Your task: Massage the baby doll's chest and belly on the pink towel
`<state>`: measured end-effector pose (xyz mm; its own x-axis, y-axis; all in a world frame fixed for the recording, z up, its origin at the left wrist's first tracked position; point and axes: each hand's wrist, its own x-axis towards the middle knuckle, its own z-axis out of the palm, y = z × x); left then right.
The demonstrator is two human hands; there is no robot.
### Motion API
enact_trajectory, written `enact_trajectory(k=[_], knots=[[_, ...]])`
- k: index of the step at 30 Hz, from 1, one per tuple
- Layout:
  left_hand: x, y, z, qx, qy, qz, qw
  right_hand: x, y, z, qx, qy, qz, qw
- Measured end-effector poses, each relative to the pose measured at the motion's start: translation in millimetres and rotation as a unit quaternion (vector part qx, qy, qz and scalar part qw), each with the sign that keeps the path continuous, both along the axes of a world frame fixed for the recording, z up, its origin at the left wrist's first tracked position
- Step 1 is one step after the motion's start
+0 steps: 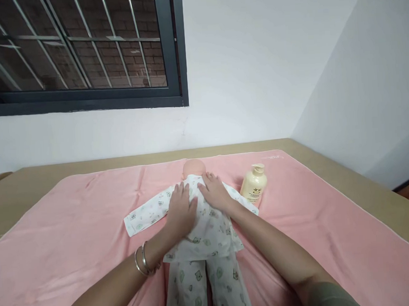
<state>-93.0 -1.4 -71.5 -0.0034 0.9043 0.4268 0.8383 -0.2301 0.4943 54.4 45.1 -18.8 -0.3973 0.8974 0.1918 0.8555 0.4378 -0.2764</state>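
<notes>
A baby doll lies on a pink blanket, its bald head toward the wall. It wears a white printed top and matching trousers; the sleeves spread out to both sides. My left hand rests flat on the left part of the doll's upper body, fingers stretched out. On the right shoulder area lies my right hand, also flat with its fingers extended. Neither hand grips anything. Just right of the doll stands a cream pump bottle, close to the right sleeve. The doll's face is not visible.
The pink blanket covers most of a tan surface, whose edge shows along the back and right. Behind it rises a white wall with a dark-framed barred window at upper left.
</notes>
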Motion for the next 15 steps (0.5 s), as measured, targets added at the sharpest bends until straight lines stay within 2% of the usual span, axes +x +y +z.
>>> enact_trajectory(k=[3, 6, 9, 11, 15], knots=[[6, -10, -1.1, -0.011, -0.013, -0.008, 1.0, 0, 5, -1.1, -0.005, -0.007, -0.009, 1.0], [-8, 13, 9.0, -0.077, -0.049, 0.035, 0.995, -8, -25, -5.7, 0.052, -0.024, 0.011, 0.998], [-23, 34, 19.1, -0.105, -0.049, 0.033, 0.993, -11, -43, -5.5, 0.071, -0.033, 0.045, 0.996], [-21, 30, 19.8, -0.096, -0.033, 0.034, 0.994, -6, -32, -2.4, 0.029, -0.02, 0.045, 0.998], [1, -6, 11.2, -0.021, 0.039, 0.019, 0.999, 8, 12, 0.4, -0.034, 0.005, 0.029, 0.999]])
